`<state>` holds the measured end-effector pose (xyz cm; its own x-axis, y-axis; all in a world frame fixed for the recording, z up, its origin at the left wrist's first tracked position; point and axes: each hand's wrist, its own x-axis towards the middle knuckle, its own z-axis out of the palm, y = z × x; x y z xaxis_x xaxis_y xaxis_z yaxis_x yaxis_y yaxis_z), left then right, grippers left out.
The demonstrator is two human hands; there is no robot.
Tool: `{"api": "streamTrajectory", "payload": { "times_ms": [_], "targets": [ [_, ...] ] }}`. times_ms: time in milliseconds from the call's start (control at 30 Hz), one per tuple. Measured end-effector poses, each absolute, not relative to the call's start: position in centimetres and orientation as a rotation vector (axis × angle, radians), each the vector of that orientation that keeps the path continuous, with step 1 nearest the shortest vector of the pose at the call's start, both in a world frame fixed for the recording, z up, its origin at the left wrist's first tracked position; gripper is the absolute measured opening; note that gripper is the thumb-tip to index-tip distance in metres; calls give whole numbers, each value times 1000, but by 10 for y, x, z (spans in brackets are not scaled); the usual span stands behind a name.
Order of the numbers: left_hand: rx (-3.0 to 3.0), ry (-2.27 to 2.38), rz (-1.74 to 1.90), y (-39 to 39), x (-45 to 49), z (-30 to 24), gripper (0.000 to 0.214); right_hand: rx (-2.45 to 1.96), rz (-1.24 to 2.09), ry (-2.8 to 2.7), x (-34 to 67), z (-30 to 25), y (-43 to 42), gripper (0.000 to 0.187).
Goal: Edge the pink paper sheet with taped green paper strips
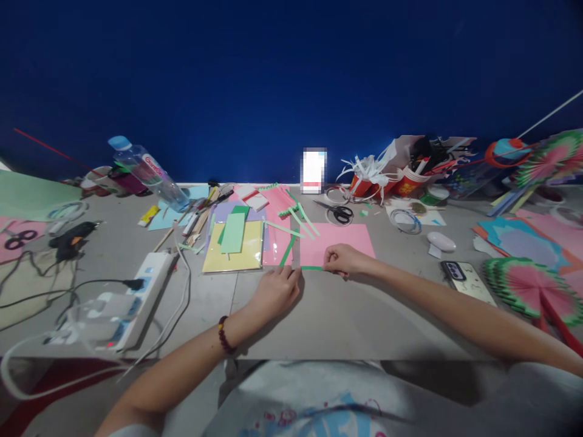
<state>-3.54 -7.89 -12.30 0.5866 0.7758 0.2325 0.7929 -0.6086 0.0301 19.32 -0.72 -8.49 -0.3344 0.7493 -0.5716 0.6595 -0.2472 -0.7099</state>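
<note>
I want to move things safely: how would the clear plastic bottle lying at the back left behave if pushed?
The clear plastic bottle lies tilted on its side among clutter, so it would probably roll. It looks mostly empty, so likely light and easy to shove. Its smooth wall may be slippery.

We see bare forearms, and behind the left hand (276, 292) fingers a dark red beaded bracelet (224, 335) rings the wrist. The right hand (344, 260) wears nothing; the pale shirt (310, 400) carries blue and pink print.
</note>
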Motion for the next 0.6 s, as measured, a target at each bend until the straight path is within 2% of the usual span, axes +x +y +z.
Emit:
{"api": "streamTrajectory", "payload": {
  "times_ms": [600],
  "targets": [
    [-2709, -1349, -355, -80, -35, -123, 34, -1767, 1649, -1887, 193, -88, -6, 13]
  ]
}}
